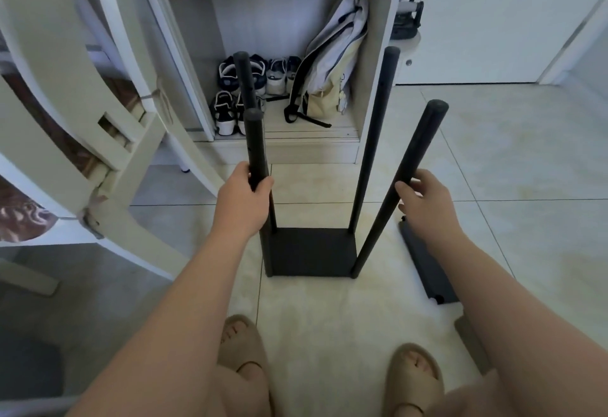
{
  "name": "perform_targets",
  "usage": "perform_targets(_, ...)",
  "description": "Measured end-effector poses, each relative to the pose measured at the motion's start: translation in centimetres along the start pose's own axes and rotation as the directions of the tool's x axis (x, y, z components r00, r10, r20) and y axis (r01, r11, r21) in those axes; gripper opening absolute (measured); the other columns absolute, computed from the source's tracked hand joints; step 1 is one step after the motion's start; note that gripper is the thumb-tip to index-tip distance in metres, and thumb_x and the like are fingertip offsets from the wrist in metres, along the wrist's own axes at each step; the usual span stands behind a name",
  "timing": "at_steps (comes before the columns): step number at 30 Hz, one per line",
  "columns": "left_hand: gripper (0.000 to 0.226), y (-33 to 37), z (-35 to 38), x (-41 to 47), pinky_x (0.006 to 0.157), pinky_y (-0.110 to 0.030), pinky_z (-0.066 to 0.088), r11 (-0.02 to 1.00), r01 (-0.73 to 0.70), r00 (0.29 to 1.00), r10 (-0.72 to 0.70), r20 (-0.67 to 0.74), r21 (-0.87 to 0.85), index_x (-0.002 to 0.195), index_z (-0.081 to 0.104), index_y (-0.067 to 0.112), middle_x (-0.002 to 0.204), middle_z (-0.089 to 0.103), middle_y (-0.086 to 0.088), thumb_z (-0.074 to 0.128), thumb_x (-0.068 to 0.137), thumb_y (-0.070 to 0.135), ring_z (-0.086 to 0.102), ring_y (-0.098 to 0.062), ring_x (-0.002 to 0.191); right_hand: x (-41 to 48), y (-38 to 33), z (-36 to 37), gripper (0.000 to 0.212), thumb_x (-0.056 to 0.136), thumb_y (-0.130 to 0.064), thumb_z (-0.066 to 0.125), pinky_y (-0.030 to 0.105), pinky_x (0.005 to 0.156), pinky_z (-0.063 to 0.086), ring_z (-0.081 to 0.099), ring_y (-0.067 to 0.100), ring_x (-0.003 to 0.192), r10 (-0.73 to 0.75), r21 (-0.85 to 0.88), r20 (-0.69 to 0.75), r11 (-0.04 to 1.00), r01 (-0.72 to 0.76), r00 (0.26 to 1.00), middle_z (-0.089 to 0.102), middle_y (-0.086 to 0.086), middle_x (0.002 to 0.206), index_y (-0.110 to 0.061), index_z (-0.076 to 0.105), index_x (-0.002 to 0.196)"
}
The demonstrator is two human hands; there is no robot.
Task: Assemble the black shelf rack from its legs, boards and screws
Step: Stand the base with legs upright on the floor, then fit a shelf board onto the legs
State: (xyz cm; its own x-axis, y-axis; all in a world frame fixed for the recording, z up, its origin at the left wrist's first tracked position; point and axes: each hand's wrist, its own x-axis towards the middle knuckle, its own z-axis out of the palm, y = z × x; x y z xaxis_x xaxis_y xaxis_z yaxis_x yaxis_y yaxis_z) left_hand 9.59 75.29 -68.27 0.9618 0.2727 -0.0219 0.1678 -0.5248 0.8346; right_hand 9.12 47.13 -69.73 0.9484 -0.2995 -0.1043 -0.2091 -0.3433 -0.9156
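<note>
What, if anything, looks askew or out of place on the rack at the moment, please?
The near right leg leans outward at its top, while the near left leg, gripped by the left hand, stands straighter; the wide lens may exaggerate this. The right hand touches the leaning leg.
</note>
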Motion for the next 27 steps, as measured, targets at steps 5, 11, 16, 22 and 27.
perform_targets(5, 0.06, -0.2, -0.6, -1.2, 0.076, -0.027, 0.039, 0.943, 0.24, 0.94, -0.285, 0.186, 0.23, 0.144, 0.042, 0.014, 0.122, 0.058, 0.0, 0.057, 0.097, 0.047, 0.05, -0.012, 0.089, -0.9, -0.1, -1.5, 0.031, 0.102, -0.03, 0.057, 0.046, 0.1, 0.053, 0.061, 0.015, 0.11, 0.023, -0.059, 0.029, 0.998, -0.021, 0.999, 0.065, -0.006, 0.123, -0.025, 0.057, 0.133)
perform_targets(11, 0.066, 0.4, 1.2, -3.1, 0.091, -0.039, 0.043, 0.839, 0.093, 0.777, -0.398, 0.488, 0.535, 0.146, 0.047, 0.016, 0.144, 0.051, -0.006, 0.051, 0.095, 0.059, 0.052, -0.026, 0.12, -2.3, 2.3, -5.6, 0.051, 0.101, -0.037, 0.058, 0.042, 0.108, 0.044, 0.054, 0.019, 0.124, 0.093, -0.251, 0.086, 0.965, -0.069, 0.992, 0.054, 0.001, 0.144, -0.027, 0.044, 0.149)
perform_targets(16, 0.067, 2.0, 6.3, -4.8, 0.111, -0.041, 0.038, 0.864, -0.137, 0.672, -0.279, 0.686, 0.485, 0.149, 0.045, 0.025, 0.149, 0.049, 0.002, 0.053, 0.093, 0.062, 0.048, -0.021, 0.133, -2.6, 6.2, -9.6, 0.056, 0.1, -0.037, 0.058, 0.043, 0.11, 0.041, 0.046, 0.027, 0.139, 0.194, -0.358, 0.069, 0.921, -0.157, 0.979, 0.048, 0.005, 0.152, -0.025, 0.041, 0.153)
perform_targets(22, 0.057, 2.5, 14.4, -7.7, 0.098, -0.028, 0.043, 0.845, -0.302, 0.555, -0.22, 0.802, 0.441, 0.141, 0.05, 0.026, 0.137, 0.057, 0.005, 0.06, 0.092, 0.054, 0.056, -0.013, 0.117, -1.3, 12.4, -12.9, 0.058, 0.102, -0.036, 0.056, 0.038, 0.104, 0.041, 0.049, 0.03, 0.134, 0.344, -0.501, 0.077, 0.825, -0.262, 0.936, 0.047, 0.009, 0.153, -0.021, 0.036, 0.154)
perform_targets(27, 0.051, 0.8, 22.6, -8.6, 0.093, -0.032, 0.053, 0.94, -0.011, 0.488, -0.292, 0.823, 0.34, 0.136, 0.053, 0.027, 0.118, 0.06, 0.008, 0.062, 0.092, 0.05, 0.063, -0.012, 0.106, 2.9, 18.4, -14.5, 0.057, 0.103, -0.033, 0.052, 0.039, 0.101, 0.042, 0.05, 0.031, 0.132, 0.391, -0.617, 0.067, 0.739, -0.27, 0.918, 0.05, 0.011, 0.149, -0.019, 0.033, 0.155)
